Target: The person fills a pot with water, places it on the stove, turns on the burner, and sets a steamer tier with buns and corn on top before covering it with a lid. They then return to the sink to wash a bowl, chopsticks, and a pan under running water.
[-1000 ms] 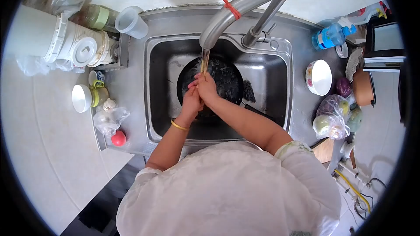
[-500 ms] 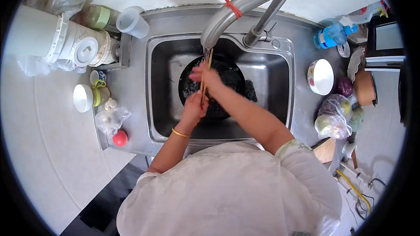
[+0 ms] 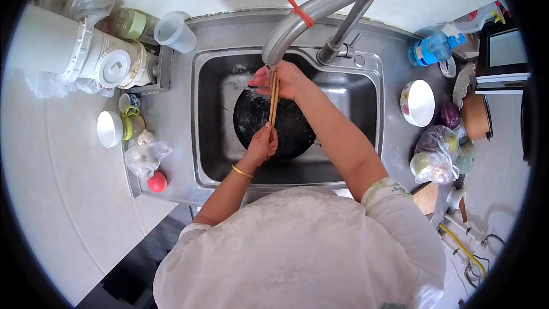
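Note:
My left hand (image 3: pixel 262 144) is closed round the lower part of a few wooden chopsticks (image 3: pixel 274 103), which point up toward the tap. Under the tap's mouth is my right hand (image 3: pixel 284 82), its fingers stretched to the left, with the upper ends of the chopsticks against it. Water from the curved steel tap (image 3: pixel 303 17) runs over that hand and splashes to the left. Below both hands, a round black pan (image 3: pixel 286 137) lies in the steel sink (image 3: pixel 354 143); the arms and chopsticks cover part of it.
Left of the sink are a clear plastic cup (image 3: pixel 176 33), a white bowl (image 3: pixel 108 129), garlic (image 3: pixel 145 137) and a red round item (image 3: pixel 156 181). To the right stand a blue bottle (image 3: pixel 436 49), a flowered bowl (image 3: pixel 418 103) and a bag of produce (image 3: pixel 434 157).
My right hand has moved up into the water stream. The chopsticks now stand a little further right, and water splashes to the left. The pan looks shifted slightly.

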Tool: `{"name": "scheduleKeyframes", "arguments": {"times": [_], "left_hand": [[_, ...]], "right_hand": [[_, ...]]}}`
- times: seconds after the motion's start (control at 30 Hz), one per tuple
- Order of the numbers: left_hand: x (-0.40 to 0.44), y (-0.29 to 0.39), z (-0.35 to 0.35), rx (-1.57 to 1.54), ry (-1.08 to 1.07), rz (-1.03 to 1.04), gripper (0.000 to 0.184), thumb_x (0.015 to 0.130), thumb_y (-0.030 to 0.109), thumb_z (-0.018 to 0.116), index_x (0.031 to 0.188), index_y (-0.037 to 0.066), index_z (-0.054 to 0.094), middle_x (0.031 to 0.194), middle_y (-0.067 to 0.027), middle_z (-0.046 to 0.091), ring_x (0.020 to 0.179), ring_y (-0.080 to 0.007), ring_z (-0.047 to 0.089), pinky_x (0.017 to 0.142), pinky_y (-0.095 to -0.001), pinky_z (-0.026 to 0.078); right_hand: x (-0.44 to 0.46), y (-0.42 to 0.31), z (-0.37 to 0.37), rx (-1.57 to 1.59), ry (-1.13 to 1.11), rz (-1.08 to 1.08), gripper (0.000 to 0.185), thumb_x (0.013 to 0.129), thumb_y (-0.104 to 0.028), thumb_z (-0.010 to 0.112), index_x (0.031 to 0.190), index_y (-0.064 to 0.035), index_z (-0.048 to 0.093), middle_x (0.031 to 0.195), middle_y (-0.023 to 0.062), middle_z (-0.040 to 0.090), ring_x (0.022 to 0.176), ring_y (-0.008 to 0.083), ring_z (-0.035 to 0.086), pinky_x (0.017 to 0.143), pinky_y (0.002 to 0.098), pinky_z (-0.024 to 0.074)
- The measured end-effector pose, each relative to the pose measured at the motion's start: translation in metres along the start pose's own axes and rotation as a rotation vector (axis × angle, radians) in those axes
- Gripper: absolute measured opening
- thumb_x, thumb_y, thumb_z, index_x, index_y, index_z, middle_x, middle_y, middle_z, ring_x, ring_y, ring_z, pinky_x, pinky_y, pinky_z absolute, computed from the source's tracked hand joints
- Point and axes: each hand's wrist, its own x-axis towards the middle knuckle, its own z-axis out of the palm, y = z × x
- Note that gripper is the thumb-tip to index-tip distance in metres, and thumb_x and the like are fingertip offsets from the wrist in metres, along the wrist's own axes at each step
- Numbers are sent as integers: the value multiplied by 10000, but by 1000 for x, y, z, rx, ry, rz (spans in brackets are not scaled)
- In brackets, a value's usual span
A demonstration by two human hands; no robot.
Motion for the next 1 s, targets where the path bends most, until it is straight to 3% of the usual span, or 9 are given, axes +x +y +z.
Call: {"name": "scheduleKeyframes", "arguments": {"times": [0.07,0.2,0.3,0.43,0.5,0.57,0.67,0.77,1.0], "left_hand": [[-1,4,5,25,8,16,425,940,447,335,713,95,407,509,6,353,388,-86,311,371,-211,267],[13,17,19,79,77,199,414,939,444,344,758,90,459,530,4,391,395,-86,330,374,-217,269],[33,28,8,-71,64,253,334,948,351,377,883,66,538,633,-19,502,489,-109,445,448,-223,356],[44,36,5,543,315,563,307,937,275,416,935,9,569,830,-78,591,741,-146,546,674,-256,429],[34,78,8,613,476,475,354,918,283,466,985,-44,583,936,-119,612,871,-173,552,771,-288,428],[50,91,-4,710,498,774,381,914,304,485,1102,-19,558,940,-104,618,897,-162,565,810,-268,435],[49,127,21,133,42,504,342,937,273,414,1070,-20,531,1008,-155,619,919,-213,598,792,-304,468],[48,142,15,312,-38,491,318,942,246,395,1095,-13,499,975,-162,624,869,-244,622,752,-335,504],[46,160,12,-24,331,715,231,907,244,505,876,17,534,789,-124,631,731,-217,639,646,-305,537]], "right_hand": [[1,5,0,-197,35,-55,376,885,-320,385,968,4,557,847,164,646,865,271,621,714,364,481],[14,56,10,-568,327,-713,362,925,-290,405,1020,37,528,801,144,646,735,223,631,692,328,491],[-9,79,11,-828,359,-575,324,934,-295,418,1066,-12,504,823,130,643,739,186,619,670,307,486],[-6,61,-14,-589,248,-529,267,937,-251,424,1049,-27,515,797,94,623,743,159,592,633,268,471],[-11,38,-24,-737,211,-481,264,917,-278,462,959,-28,538,725,62,581,653,159,556,572,284,455],[-15,30,-23,-919,117,-431,274,907,-296,481,893,-30,547,668,38,543,587,144,522,522,280,434],[-25,29,-11,-1018,-55,-283,292,911,-308,477,841,-32,539,612,19,498,534,110,478,476,250,401],[-37,27,-4,-798,-73,-144,307,919,-310,463,817,-30,534,582,10,476,503,95,451,457,234,378],[-70,81,-70,-767,83,-267,257,923,-275,458,860,-34,520,657,27,495,560,93,470,499,234,393]]}}
